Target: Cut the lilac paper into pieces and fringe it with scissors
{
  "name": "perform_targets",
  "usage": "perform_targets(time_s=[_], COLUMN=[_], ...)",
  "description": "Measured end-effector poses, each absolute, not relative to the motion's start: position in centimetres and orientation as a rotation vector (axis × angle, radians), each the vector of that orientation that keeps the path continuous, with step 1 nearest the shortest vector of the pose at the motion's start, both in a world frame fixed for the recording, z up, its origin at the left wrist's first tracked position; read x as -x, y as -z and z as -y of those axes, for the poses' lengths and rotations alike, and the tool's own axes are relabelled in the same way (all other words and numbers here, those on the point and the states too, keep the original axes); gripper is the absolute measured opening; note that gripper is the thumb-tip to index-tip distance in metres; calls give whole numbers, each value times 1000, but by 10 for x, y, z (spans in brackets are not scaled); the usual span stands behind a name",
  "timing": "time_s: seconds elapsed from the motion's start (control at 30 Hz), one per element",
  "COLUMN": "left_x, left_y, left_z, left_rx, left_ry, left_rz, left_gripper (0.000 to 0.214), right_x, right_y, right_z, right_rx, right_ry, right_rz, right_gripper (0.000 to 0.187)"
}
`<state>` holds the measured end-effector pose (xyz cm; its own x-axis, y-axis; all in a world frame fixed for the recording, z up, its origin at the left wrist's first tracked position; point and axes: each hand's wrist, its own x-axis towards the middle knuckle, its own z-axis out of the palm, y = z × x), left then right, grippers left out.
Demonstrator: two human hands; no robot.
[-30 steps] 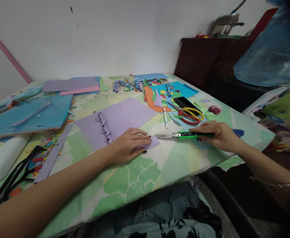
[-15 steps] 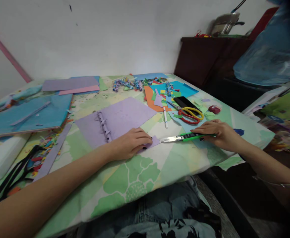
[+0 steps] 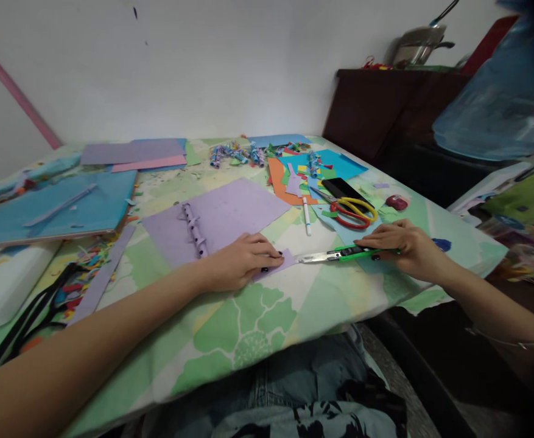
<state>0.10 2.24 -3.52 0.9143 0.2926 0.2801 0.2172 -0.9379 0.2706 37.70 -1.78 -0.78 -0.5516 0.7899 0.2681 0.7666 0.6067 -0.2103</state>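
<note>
My left hand (image 3: 243,261) lies flat, palm down, its fingertips pressing a small piece of purple paper (image 3: 288,259) against the table. In my right hand (image 3: 406,248) is a green utility knife (image 3: 346,252) with its blade out, pointing left. The blade's tip reaches the right edge of that small piece. Behind my left hand a large purple sheet (image 3: 243,204) is spread out, and a rolled purple paper tube (image 3: 194,230) with dark dots rests on it.
Scissors (image 3: 351,210) with red and yellow handles lie beside a black phone (image 3: 346,190) and a white marker (image 3: 306,216). A blue folder (image 3: 56,204) is at the left, near paper scraps. Decorated paper tubes (image 3: 237,155) sit near the wall.
The view has shifted slightly. Both hands, the knife and the small purple piece keep nearly the same places on the table.
</note>
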Motion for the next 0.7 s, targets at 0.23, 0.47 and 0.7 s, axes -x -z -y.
perform_targets(time_s=[0.23,0.47,0.7], left_x=[-1,-2,-2], left_y=[37,38,37], left_z=[-23,-22,-22], left_rx=[-2842,-2835,-2838], left_ry=[-490,-521,-502], left_rz=[-384,-380,-387], left_gripper=[44,45,44], right_x=[-373,-370,-363], right_y=[11,11,8], right_z=[18,22,21], right_rx=[1264,1272,1253], right_ry=[-99,-86,-93], right_rz=[2474,2481,2496], right_gripper=[32,33,31])
